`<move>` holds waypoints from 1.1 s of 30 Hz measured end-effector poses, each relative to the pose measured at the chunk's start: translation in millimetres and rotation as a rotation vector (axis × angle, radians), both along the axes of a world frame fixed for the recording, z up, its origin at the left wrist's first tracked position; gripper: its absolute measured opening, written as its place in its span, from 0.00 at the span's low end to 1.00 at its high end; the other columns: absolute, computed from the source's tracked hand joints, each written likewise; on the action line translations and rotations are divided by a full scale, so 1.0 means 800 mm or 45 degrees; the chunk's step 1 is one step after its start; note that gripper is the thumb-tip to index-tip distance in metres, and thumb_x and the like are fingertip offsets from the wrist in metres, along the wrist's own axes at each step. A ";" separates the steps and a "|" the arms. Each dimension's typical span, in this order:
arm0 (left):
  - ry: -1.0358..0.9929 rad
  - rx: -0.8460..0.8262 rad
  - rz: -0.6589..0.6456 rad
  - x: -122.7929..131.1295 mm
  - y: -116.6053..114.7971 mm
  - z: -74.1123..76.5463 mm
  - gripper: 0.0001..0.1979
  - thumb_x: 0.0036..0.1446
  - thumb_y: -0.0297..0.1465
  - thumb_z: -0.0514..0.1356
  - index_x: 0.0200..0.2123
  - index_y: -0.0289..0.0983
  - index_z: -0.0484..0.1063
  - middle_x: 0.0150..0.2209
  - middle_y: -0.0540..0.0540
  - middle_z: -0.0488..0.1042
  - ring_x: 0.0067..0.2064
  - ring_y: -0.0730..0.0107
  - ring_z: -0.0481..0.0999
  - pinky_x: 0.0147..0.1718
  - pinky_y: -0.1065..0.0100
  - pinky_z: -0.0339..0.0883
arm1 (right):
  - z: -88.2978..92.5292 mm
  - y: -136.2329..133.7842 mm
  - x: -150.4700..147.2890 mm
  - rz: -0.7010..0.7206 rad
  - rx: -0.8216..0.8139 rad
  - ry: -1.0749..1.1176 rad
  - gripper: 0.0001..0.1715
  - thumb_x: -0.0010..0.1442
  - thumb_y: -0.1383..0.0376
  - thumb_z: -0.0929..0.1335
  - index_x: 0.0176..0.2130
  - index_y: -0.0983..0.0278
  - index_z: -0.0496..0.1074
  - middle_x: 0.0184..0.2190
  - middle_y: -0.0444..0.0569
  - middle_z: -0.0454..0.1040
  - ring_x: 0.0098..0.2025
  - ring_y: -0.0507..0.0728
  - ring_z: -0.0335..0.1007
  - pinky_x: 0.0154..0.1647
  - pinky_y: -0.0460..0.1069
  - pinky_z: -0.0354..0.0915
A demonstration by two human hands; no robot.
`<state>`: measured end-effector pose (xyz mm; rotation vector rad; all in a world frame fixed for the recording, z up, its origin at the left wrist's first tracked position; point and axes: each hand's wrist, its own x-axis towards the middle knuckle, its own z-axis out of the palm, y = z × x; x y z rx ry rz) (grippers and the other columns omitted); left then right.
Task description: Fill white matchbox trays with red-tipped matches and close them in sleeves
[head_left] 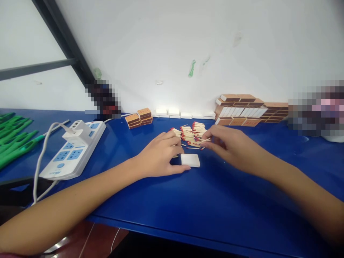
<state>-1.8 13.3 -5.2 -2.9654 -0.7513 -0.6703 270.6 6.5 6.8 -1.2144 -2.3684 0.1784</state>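
Note:
A heap of red-tipped matches [191, 133] lies on the blue table [172, 200]. My left hand [160, 154] rests beside a small white matchbox tray [190, 160], its thumb touching the tray's left end and its fingers curled at the heap's left edge. My right hand [230, 144] reaches into the heap from the right, fingertips pinched on a few matches.
Brown matchboxes sit in a small stack [139, 118] and a larger pile [248, 110] by the white wall, with white inner trays [177, 113] between them. A white power strip [73, 149] with plug and cable lies left, green-handled tools [13, 141] beyond it.

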 end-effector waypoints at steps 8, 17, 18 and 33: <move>-0.010 -0.015 0.015 0.001 0.002 -0.002 0.21 0.62 0.49 0.66 0.38 0.35 0.80 0.35 0.44 0.75 0.41 0.61 0.71 0.43 0.60 0.66 | -0.008 -0.026 -0.031 0.157 -0.174 -0.055 0.09 0.71 0.58 0.66 0.42 0.59 0.73 0.38 0.49 0.77 0.35 0.57 0.73 0.34 0.51 0.64; -0.020 -0.004 0.018 0.000 0.001 -0.001 0.20 0.62 0.49 0.66 0.40 0.36 0.80 0.37 0.43 0.77 0.43 0.59 0.71 0.44 0.59 0.67 | -0.006 -0.022 -0.018 0.201 -0.223 -0.084 0.11 0.71 0.59 0.66 0.39 0.59 0.75 0.37 0.49 0.77 0.33 0.56 0.72 0.34 0.51 0.65; -0.024 -0.002 0.015 -0.001 0.001 -0.001 0.20 0.62 0.49 0.66 0.40 0.36 0.80 0.38 0.43 0.77 0.43 0.59 0.72 0.44 0.59 0.67 | -0.007 -0.023 -0.019 0.212 -0.234 -0.087 0.10 0.71 0.59 0.66 0.39 0.59 0.75 0.37 0.49 0.78 0.34 0.56 0.72 0.34 0.51 0.65; -0.035 0.006 -0.049 0.002 0.000 0.000 0.21 0.62 0.48 0.66 0.38 0.34 0.79 0.34 0.43 0.76 0.41 0.59 0.72 0.45 0.58 0.68 | -0.011 -0.026 -0.025 0.242 -0.220 -0.023 0.11 0.72 0.64 0.64 0.42 0.59 0.77 0.38 0.47 0.79 0.37 0.55 0.75 0.38 0.50 0.66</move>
